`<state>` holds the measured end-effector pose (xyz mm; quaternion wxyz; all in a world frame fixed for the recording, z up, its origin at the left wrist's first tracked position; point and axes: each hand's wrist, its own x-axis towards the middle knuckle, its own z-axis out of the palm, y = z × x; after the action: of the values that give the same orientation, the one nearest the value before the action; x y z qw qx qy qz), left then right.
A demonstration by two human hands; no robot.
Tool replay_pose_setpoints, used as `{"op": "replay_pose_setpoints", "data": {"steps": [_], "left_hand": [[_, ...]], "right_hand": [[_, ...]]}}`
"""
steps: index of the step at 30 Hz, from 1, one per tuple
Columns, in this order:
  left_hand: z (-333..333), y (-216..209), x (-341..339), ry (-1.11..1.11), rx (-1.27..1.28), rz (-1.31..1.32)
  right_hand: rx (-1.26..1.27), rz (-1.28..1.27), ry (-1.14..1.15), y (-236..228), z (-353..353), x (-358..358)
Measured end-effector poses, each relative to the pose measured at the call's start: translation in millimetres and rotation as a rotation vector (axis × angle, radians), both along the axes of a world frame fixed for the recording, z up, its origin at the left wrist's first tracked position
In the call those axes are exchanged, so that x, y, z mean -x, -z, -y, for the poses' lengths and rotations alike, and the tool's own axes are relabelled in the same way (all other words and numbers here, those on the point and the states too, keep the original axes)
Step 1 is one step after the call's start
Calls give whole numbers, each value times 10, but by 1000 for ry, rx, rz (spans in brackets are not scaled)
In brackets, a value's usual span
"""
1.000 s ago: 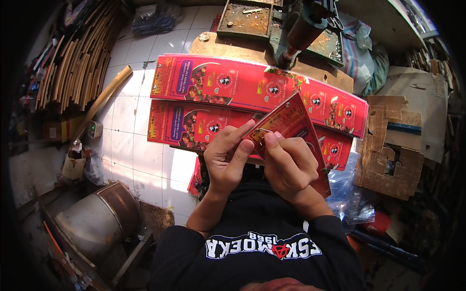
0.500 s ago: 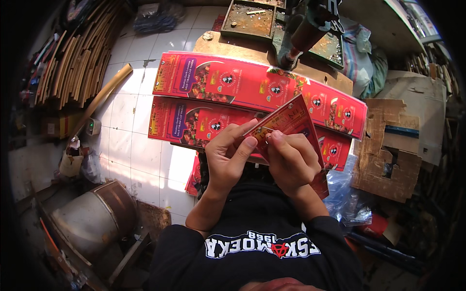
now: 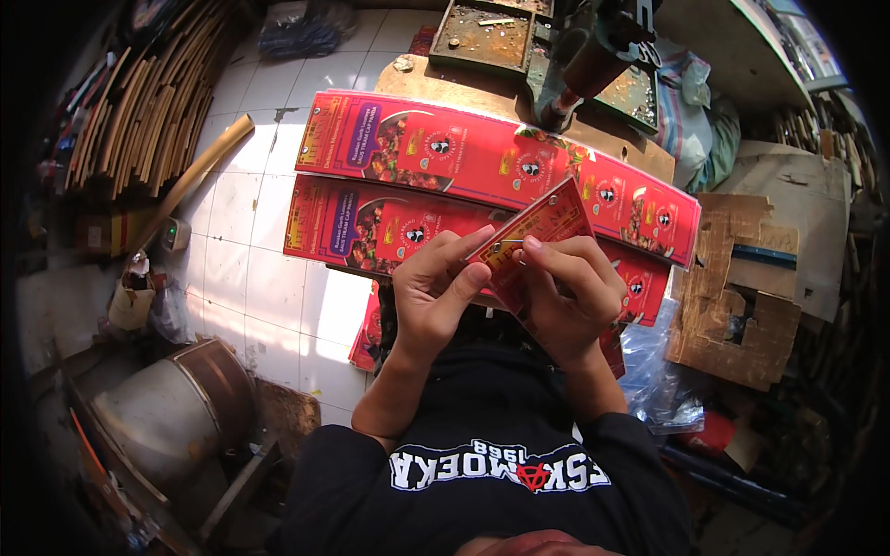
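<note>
My left hand [image 3: 428,292] is closed on the left edge of a red printed board [image 3: 552,218], its thumb on top and its fingers along the edge. The board is held at a slant above the worktable. My right hand [image 3: 579,292] lies over the board, thumb and forefinger pinched on a thin, pale wire-like piece [image 3: 513,242]. That piece reaches toward a small metal eyelet [image 3: 495,248] at the board's corner, beside my left fingers. Whether it passes through cannot be made out. Beneath lie two rows of similar red printed boards, a far row [image 3: 482,153] and a nearer row [image 3: 315,222].
A dark press machine [image 3: 589,69] rises from the wooden tabletop [image 3: 431,85], with a metal parts tray [image 3: 477,39] beside it. Torn cardboard [image 3: 723,343] and clear plastic [image 3: 649,371] lie at the right. At the left are a metal drum [image 3: 167,408], a long tube [image 3: 209,167] and stacked brown sheets [image 3: 158,102].
My right hand has shifted slightly to the right, its fingers less curled, and the thin piece now shows between its fingertips and the eyelet. My left hand keeps its hold on the board.
</note>
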<state>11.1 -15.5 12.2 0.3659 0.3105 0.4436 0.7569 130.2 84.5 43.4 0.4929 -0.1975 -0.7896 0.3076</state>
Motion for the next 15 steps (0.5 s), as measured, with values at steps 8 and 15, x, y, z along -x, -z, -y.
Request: {"op": "replay_pose_setpoints", "data": {"steps": [8, 15], "left_hand": [[-8, 50, 86, 101, 45, 137], [-64, 132, 97, 202, -123, 171]], "right_hand": [[265, 83, 104, 6, -199, -302], [888, -28, -156, 42, -253, -497]]}}
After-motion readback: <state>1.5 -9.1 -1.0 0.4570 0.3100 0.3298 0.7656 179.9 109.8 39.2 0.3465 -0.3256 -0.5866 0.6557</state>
